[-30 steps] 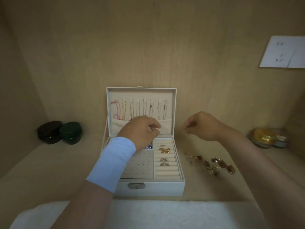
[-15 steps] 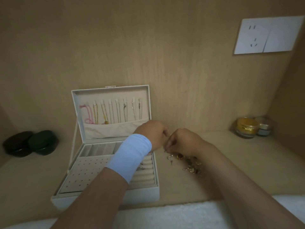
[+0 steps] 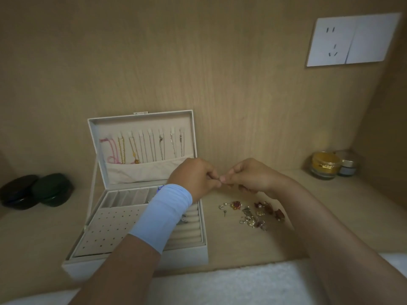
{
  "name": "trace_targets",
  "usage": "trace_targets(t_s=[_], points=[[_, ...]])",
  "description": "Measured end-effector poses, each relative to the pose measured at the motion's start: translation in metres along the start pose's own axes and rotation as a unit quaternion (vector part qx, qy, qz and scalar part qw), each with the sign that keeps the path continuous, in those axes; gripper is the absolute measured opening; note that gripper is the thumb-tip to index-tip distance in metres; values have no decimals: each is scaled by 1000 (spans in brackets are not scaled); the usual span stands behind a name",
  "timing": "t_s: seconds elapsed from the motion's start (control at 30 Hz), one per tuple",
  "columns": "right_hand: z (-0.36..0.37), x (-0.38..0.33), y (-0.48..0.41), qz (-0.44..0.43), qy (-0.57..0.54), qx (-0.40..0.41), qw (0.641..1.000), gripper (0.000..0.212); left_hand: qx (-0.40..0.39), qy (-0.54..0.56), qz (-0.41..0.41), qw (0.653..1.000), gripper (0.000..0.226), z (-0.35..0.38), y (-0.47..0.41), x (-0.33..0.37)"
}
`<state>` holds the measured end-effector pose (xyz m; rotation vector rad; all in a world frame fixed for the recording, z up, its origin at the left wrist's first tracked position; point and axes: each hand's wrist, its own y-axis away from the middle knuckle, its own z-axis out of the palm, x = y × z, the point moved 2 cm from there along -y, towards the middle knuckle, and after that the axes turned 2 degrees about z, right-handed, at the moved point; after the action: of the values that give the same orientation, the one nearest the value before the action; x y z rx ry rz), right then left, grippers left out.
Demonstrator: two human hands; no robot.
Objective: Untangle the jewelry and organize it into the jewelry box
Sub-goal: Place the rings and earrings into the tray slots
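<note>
A white jewelry box [image 3: 141, 258] stands open on the wooden shelf, its lid upright with several necklaces [image 3: 141, 148] hanging inside. The tray shows a perforated earring panel and ring rolls holding a few rings. My left hand [image 3: 195, 178], a light blue band on its wrist, and my right hand [image 3: 248, 176] meet fingertip to fingertip just right of the box. Together they pinch one tiny piece of jewelry [image 3: 219, 178], too small to identify. Below them, a loose pile of gold and red earrings [image 3: 251, 213] lies on the shelf.
Two dark round cases [image 3: 35, 191] sit at the far left. A gold-lidded jar [image 3: 326, 165] and a smaller jar [image 3: 346, 166] stand at the back right. A wall socket [image 3: 350, 39] is above. A white cloth [image 3: 220, 285] lines the front edge.
My left hand left the box tray and moved right to meet my right hand. The hands rose slightly above the earring pile and now pinch a small piece. The view shifted right.
</note>
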<state>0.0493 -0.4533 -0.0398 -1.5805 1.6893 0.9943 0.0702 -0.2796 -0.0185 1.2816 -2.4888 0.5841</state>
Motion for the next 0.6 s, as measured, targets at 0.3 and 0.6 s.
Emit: trace_targets(t_s=[0.3,0.6], points=[[27,-8,6,-38,270,-49,961,16,34,76,-29,996,15,-28,20,-15],[33,-13,11,-67,272,-16,960,9,57,278,-93,954,4,-45,58,-30]])
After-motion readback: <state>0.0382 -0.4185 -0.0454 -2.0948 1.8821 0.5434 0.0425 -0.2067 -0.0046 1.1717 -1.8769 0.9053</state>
